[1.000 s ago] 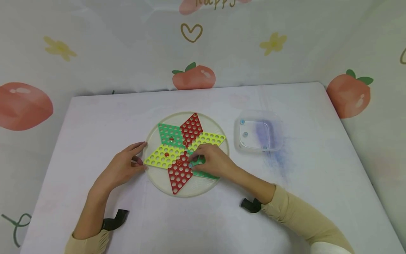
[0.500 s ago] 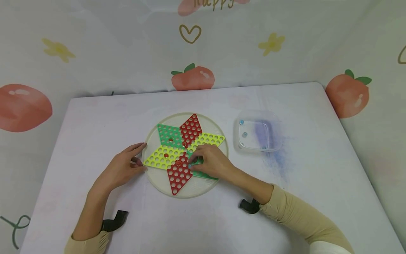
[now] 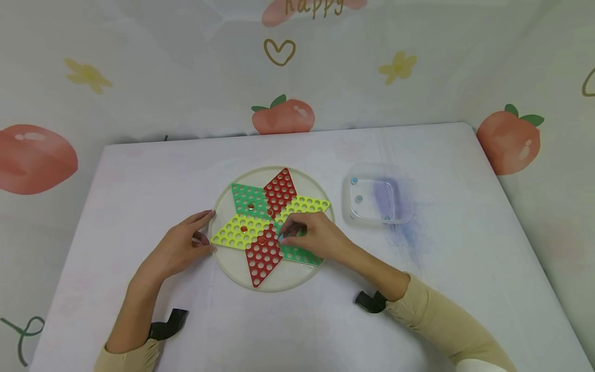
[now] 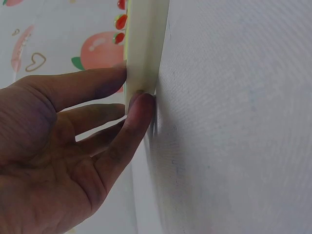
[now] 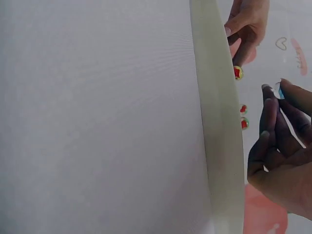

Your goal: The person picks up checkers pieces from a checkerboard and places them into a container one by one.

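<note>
A round Chinese checkers board (image 3: 232, 268) lies on the table, with a star of red, yellow and green holed sections. My right hand (image 3: 318, 235) is over the near green section (image 3: 302, 255) and partly covers it. Its thumb and fingertips pinch a clear marble with blue in it (image 5: 278, 90), raised above the board in the right wrist view. At the left rim, my left hand (image 3: 178, 243) touches the board's edge with spread fingertips and thumb. Several red-patterned marbles, such as one on yellow (image 3: 244, 229) and one on green (image 3: 251, 206), sit in the board's holes.
A clear plastic container (image 3: 349, 212) stands right of the board, with several bluish marbles (image 3: 358, 199) inside. The white table (image 3: 153, 175) ends at a backdrop (image 3: 186, 77) printed with peaches. Black wrist mounts (image 3: 169, 324) stick out beside both forearms.
My right hand has risen a little from the board with the marble, and more of the near green section shows. The left hand keeps its place at the rim.
</note>
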Action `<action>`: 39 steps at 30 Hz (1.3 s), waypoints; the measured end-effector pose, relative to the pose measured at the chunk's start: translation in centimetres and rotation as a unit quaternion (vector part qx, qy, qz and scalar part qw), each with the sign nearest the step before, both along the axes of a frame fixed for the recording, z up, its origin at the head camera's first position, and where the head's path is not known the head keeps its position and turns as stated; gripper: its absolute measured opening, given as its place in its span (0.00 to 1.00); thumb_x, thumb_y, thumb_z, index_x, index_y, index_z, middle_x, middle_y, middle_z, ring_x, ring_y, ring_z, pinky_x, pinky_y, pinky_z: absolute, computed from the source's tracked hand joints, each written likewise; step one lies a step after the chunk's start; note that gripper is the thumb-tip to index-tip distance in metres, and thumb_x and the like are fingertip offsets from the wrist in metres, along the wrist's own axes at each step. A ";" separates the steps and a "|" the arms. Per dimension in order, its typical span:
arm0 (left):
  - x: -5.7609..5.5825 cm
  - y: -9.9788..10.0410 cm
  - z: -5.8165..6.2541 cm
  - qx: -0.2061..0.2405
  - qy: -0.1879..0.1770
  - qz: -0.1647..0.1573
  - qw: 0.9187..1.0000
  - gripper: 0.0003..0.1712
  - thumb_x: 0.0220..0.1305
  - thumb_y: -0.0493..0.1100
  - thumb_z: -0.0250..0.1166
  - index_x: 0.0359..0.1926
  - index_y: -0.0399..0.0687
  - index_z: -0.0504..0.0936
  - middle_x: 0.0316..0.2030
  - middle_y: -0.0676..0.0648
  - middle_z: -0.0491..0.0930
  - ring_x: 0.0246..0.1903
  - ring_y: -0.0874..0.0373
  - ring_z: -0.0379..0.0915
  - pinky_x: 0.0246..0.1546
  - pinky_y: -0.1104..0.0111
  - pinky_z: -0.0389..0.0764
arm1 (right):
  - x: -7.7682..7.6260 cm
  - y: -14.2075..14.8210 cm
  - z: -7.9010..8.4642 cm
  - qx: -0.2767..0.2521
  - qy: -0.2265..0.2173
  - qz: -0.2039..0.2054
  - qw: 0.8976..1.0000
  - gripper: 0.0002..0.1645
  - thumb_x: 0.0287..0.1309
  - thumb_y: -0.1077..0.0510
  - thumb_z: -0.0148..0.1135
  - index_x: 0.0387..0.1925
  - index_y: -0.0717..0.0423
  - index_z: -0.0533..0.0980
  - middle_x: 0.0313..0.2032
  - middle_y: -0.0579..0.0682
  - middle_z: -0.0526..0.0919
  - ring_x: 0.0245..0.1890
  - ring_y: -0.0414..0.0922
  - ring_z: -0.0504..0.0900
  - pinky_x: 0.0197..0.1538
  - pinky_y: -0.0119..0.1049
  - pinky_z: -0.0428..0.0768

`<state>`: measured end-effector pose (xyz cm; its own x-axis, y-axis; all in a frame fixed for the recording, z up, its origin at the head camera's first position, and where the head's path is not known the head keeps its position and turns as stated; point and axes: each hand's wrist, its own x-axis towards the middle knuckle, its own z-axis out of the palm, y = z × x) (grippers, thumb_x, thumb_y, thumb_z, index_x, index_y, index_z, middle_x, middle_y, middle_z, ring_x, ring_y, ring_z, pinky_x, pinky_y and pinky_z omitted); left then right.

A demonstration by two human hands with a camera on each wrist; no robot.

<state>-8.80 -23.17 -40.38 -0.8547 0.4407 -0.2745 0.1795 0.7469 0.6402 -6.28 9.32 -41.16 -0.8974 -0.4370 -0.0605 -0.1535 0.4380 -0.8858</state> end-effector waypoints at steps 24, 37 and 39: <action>0.0 0.0 -0.1 -0.008 0.002 0.001 1.000 0.44 0.58 0.34 0.71 0.73 0.36 0.62 0.68 0.37 0.65 0.39 0.54 0.77 0.38 0.67 0.82 | -0.3 3.8 3.1 -0.129 -0.021 -0.078 0.988 0.07 0.57 0.62 0.71 0.39 0.57 0.85 0.36 0.48 0.87 0.37 0.46 0.82 0.45 0.40 0.81; -0.1 -0.1 -0.3 -0.008 -0.002 0.006 1.000 0.44 0.58 0.35 0.71 0.73 0.37 0.62 0.68 0.37 0.64 0.39 0.54 0.78 0.40 0.63 0.82 | -1.1 6.6 3.8 -0.130 0.009 -0.118 0.984 0.09 0.58 0.65 0.70 0.41 0.62 0.82 0.39 0.52 0.87 0.40 0.46 0.83 0.48 0.37 0.82; 0.0 -0.1 -0.3 -0.011 -0.003 0.007 1.000 0.44 0.58 0.35 0.71 0.73 0.37 0.62 0.68 0.37 0.64 0.39 0.54 0.78 0.41 0.63 0.82 | -1.2 7.1 3.8 -0.130 0.010 -0.122 0.984 0.09 0.58 0.65 0.69 0.41 0.63 0.82 0.40 0.52 0.86 0.40 0.46 0.83 0.48 0.36 0.82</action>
<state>-8.82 -23.23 -40.69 -0.8591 0.4221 -0.2894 0.1643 0.7629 0.6253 -7.48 16.41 -37.33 -0.9776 -0.2059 0.0430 -0.0898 0.2235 -0.9705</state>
